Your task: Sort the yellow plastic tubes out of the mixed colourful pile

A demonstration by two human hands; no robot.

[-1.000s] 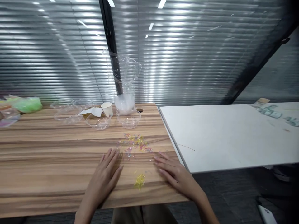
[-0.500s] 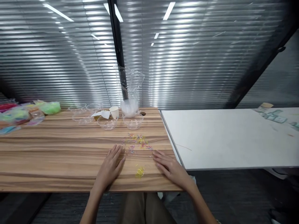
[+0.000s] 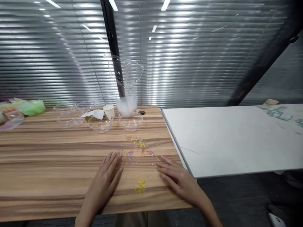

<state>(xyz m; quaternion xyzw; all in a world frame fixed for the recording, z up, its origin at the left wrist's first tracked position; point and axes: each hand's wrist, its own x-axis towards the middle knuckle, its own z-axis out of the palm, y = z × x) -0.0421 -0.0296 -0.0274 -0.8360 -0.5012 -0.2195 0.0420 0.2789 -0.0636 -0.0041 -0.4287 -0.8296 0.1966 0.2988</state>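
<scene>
Resting, seemingly idle: left hand (image 3: 102,183) and right hand (image 3: 183,181) on worktop (image 3: 59,170), grip released. Yellow bits (image 3: 141,186) between them, near front edge; mixed bits (image 3: 141,145) farther back. Picking any would need fine pinch.

A wide lane lies open on the desk (image 3: 47,176), from the left edge to the left hand (image 3: 103,183). Clear bowls (image 3: 131,123), a paper cup (image 3: 109,112) and a tall plastic bag (image 3: 127,105) obstruct the back edge. Between the left hand and the right hand (image 3: 180,181), scattered coloured pieces (image 3: 139,145) and, nearer the front edge, a yellow pile (image 3: 140,186) interrupt the passage.
</scene>
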